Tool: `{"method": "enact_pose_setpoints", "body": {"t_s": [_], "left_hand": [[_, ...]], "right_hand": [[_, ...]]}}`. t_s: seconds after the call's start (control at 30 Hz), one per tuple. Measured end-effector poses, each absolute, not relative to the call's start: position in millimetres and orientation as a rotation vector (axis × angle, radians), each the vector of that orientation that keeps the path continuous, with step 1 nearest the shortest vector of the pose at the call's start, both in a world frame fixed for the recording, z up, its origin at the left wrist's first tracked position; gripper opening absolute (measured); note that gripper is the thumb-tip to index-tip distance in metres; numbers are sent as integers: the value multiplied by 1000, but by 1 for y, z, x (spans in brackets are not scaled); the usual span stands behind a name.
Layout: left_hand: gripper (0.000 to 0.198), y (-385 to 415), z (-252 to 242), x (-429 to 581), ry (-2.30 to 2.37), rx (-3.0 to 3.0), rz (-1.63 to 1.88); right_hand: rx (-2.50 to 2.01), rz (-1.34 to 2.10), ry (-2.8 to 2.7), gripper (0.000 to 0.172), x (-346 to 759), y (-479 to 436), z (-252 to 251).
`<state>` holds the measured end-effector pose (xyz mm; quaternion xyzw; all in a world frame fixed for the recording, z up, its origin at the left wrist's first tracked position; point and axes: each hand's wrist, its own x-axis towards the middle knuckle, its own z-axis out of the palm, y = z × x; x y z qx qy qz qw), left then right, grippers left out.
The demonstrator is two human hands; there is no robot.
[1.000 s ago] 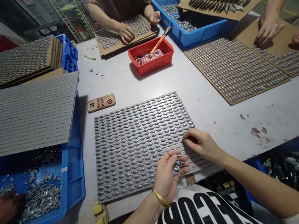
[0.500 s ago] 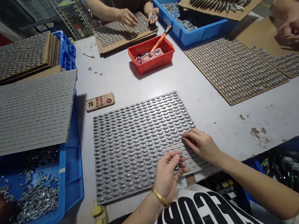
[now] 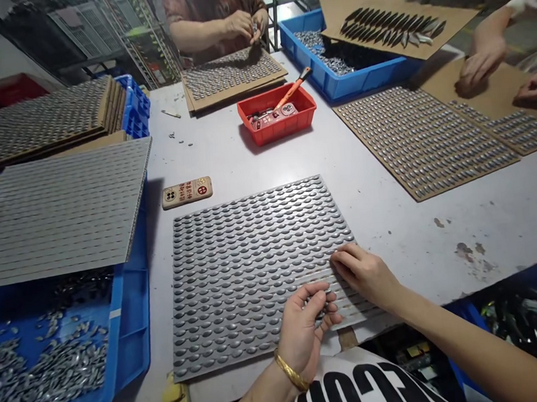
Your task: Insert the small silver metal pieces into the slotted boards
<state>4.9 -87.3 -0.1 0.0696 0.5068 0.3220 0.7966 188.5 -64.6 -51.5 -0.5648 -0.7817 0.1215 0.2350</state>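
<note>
Near-right edge of grooved board [image 3: 354, 311]: right hand [image 3: 365, 274] fingertips bunched on a groove, contents hidden; left hand [image 3: 304, 328] curled around metal pieces [image 3: 325, 302]. Judged light, hard, slippery; pinch mid-body

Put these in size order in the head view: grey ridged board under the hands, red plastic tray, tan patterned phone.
1. grey ridged board
2. red plastic tray, though it sits farther away
3. tan patterned phone, smallest
</note>
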Motion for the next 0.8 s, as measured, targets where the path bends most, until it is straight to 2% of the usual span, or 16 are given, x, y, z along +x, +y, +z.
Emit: {"method": "enact_pose_setpoints", "body": {"t_s": [0.43, 0.7, 0.8], "left_hand": [[24, -82, 1, 5, 1075, 191, 734], [21, -81, 0, 13, 1063, 186, 789], [21, -82, 0, 20, 1058, 183, 777]], "right_hand": [[-1552, 410, -2171, 20, 192, -63, -45], [-1339, 1083, -1633, 11, 183, -87, -13], [-1310, 1050, -1545, 13, 175, -97, -16]]}}
